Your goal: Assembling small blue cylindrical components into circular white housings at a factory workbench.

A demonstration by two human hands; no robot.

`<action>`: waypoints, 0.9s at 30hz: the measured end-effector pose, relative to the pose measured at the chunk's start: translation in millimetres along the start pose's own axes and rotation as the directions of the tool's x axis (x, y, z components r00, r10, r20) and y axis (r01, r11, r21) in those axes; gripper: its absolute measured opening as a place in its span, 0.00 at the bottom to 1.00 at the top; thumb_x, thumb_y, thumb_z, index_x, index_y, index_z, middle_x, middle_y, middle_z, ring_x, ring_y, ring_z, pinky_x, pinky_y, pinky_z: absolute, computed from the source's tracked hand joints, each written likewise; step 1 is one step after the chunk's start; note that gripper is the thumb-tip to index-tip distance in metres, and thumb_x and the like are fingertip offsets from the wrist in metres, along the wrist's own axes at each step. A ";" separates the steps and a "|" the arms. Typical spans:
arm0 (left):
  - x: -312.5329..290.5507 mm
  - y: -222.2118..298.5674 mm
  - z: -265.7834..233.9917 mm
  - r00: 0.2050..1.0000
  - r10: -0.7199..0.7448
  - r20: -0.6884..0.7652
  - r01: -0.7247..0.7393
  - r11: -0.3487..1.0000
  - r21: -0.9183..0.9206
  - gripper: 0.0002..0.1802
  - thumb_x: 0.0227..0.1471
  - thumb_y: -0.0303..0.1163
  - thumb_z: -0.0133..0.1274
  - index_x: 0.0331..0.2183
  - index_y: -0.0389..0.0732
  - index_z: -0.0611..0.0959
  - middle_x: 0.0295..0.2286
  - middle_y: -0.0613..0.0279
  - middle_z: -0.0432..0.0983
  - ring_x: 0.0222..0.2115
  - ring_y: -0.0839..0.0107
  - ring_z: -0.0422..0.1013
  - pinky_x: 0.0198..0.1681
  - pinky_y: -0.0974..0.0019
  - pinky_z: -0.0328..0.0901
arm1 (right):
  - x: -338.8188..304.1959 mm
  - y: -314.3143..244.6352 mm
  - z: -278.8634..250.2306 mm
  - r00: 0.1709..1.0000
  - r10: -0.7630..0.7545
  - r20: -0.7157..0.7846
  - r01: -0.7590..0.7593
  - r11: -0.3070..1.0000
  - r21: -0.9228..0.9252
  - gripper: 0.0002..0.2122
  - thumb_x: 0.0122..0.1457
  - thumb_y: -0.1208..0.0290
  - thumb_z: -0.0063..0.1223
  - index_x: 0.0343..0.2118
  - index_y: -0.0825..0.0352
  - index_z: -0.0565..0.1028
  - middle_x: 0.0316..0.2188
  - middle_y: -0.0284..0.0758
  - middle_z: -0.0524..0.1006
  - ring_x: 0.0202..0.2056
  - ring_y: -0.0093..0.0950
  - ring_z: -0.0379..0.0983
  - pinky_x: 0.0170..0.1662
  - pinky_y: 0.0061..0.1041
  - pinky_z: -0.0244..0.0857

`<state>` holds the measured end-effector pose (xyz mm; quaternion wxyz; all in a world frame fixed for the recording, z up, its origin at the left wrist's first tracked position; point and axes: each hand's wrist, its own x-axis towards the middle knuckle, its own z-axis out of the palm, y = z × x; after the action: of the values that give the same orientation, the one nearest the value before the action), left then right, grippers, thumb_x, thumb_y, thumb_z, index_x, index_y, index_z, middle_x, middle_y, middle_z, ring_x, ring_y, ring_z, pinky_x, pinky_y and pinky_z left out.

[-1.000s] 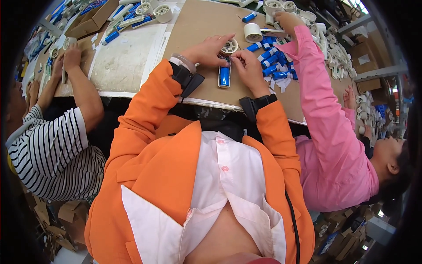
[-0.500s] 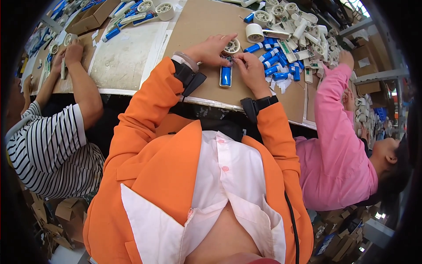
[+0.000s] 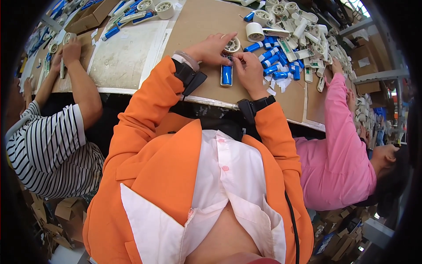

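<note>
On the brown board in front of me lies a white plastic device body with a round spoked head (image 3: 232, 45) and a straight handle. A blue cylindrical battery (image 3: 226, 75) sits in that handle. My left hand (image 3: 212, 49) is closed around the head from the left, its thumb down where head and handle meet. Thin wires (image 3: 227, 56) show at that joint. From the right, my right hand (image 3: 249, 72) pinches with thumb and forefinger at the same spot; what is between the fingertips is too small to make out.
Several blue batteries (image 3: 273, 59) and a heap of white plastic housings (image 3: 303, 33) lie to the right. More bodies with batteries (image 3: 132, 18) are at the far left, beside a cardboard box (image 3: 90, 16). Co-workers in a striped shirt (image 3: 57, 145) and a pink top (image 3: 336, 163) flank me.
My right hand has shifted slightly left, fingertips still at the joint; my left hand is nearly unmoved. The pink-sleeved co-worker's arm has moved lower beside the heap.
</note>
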<state>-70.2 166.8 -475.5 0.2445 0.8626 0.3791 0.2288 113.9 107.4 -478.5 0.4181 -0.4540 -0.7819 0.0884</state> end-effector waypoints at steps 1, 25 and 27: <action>0.1 0.0 0.0 1.000 -0.001 -0.002 0.001 1.000 0.005 0.55 0.36 0.44 0.65 0.61 0.45 0.53 0.50 0.38 0.61 0.51 0.41 0.59 0.55 0.52 0.56 | -0.2 -0.5 1.4 1.000 0.001 -0.016 -0.001 1.000 -0.014 0.02 0.52 0.76 0.55 0.27 0.67 0.74 0.23 0.35 0.73 0.27 0.32 0.69 0.29 0.28 0.63; 0.0 7.6 -3.5 0.999 -0.039 0.035 0.037 0.998 0.050 0.55 0.39 0.41 0.65 0.62 0.43 0.52 0.52 0.40 0.60 0.53 0.45 0.57 0.56 0.56 0.55 | 6.9 -1.9 -7.6 0.967 -0.220 0.129 0.243 0.949 -0.203 0.04 0.50 0.79 0.53 0.30 0.66 0.74 0.28 0.37 0.73 0.32 0.37 0.70 0.34 0.33 0.66; 0.0 8.0 -3.1 0.999 -0.035 0.035 0.033 0.997 0.069 0.54 0.39 0.41 0.65 0.62 0.43 0.52 0.52 0.40 0.60 0.53 0.45 0.57 0.56 0.56 0.55 | 5.2 -4.7 -7.3 0.971 -0.200 0.133 0.228 0.942 -0.245 0.04 0.50 0.79 0.53 0.30 0.66 0.73 0.28 0.37 0.73 0.33 0.37 0.70 0.34 0.33 0.66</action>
<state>-67.7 162.8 -468.3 0.2257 0.8679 0.3969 0.1959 115.0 107.0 -468.4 0.3201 -0.4116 -0.8526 -0.0360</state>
